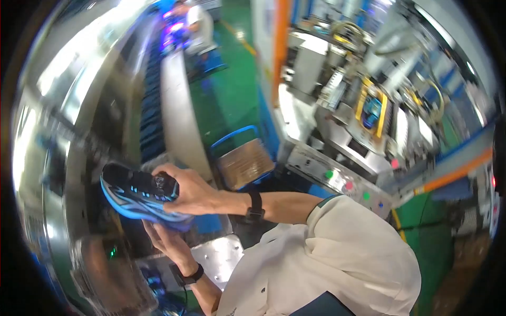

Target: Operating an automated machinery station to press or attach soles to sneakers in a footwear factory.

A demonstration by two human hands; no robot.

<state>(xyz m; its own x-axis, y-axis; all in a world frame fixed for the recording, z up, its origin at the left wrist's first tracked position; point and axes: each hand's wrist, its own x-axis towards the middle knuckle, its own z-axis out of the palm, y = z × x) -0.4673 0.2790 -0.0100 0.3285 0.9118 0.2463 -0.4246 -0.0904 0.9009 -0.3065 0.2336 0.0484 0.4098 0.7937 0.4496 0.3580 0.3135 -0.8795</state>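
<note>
A black running shoe [134, 190] with light-blue lines and a blue sole is held up at the left, its toe pointing left. My right hand [196, 193] is closed around its heel and ankle opening, the thumb side on top. From below, my left hand [167, 243] supports the sole, and its fingertips are partly hidden under the shoe. Dark bands circle both my wrists. Just under the shoe is a blurred metal and blue work surface [224, 255].
A conveyor with a dark belt [151, 121] runs away at the left. A machine with buttons [337, 171] and a yellow-framed fixture [372, 108] stands at the right. Between them is a blue-framed cart [245, 163]. Farther off, a person [199, 29] sits by the line.
</note>
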